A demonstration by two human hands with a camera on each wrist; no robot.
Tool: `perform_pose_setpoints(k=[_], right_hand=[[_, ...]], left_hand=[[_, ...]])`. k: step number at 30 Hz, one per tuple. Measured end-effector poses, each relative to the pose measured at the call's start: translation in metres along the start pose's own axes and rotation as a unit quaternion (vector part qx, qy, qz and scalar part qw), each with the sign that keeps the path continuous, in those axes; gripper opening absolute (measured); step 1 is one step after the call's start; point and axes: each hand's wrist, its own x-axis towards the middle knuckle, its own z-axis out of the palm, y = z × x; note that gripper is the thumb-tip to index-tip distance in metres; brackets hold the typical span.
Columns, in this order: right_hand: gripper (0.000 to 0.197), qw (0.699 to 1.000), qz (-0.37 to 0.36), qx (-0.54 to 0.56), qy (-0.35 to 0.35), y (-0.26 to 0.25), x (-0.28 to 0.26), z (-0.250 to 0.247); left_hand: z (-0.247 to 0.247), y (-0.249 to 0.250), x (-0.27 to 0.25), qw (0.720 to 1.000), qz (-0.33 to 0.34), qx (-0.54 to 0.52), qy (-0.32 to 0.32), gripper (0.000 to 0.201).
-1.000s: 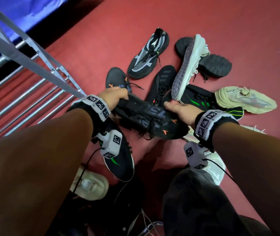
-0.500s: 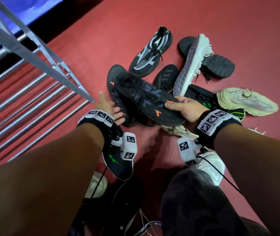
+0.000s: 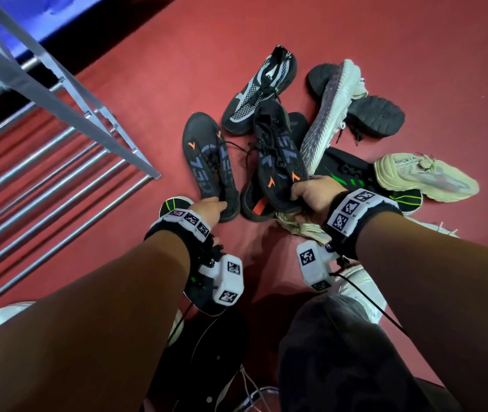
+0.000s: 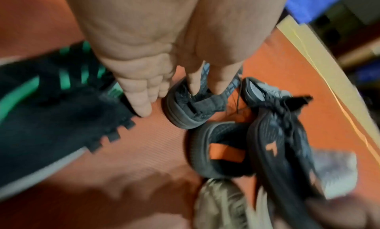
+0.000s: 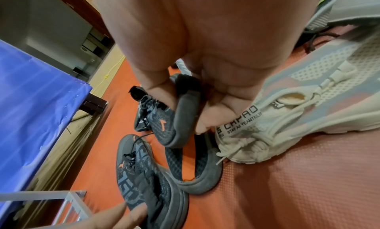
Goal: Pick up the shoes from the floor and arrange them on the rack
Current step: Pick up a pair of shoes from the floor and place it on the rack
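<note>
A black shoe with orange marks (image 3: 210, 162) lies on the red floor, toe pointing away. My left hand (image 3: 210, 208) is at its heel (image 4: 185, 112), with two digits tucked into the heel collar and the other fingers (image 4: 141, 102) beside it. My right hand (image 3: 308, 194) grips the heel of the matching black shoe (image 3: 278, 156), thumb on one side (image 5: 162, 92) and fingers (image 5: 216, 112) on the other, holding it over the pile. The metal rack (image 3: 58, 179) stands to the left, its bars bare.
Under the held shoe lies a black shoe with an orange insole (image 3: 254, 208). Beyond are a black-and-white knit shoe (image 3: 262, 90), a white shoe on its side (image 3: 331, 114), a cream shoe (image 3: 423, 176) and black-green shoes (image 3: 355, 179). Another cream shoe (image 3: 299, 227) sits below my right hand.
Both hands held one black shoe; the left hand let go and moved to the heel of the second black shoe on the floor. The right hand swung its shoe toe-away.
</note>
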Motion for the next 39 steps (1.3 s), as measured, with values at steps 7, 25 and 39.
perform_pose_setpoints(k=[7, 25, 39], right_hand=[[0.017, 1.000, 0.020, 0.012, -0.021, 0.001, 0.003, 0.006], [0.020, 0.999, 0.019, 0.025, -0.006, 0.006, 0.012, 0.004], [0.019, 0.992, -0.041, 0.119, 0.025, -0.118, -0.075, -0.009]], left_hand=[[-0.002, 0.002, 0.007, 0.984, -0.049, -0.171, -0.020, 0.076], [0.007, 0.021, -0.014, 1.000, -0.013, -0.017, -0.013, 0.021], [-0.037, 0.081, -0.163, 0.996, 0.074, -0.018, -0.049, 0.032]])
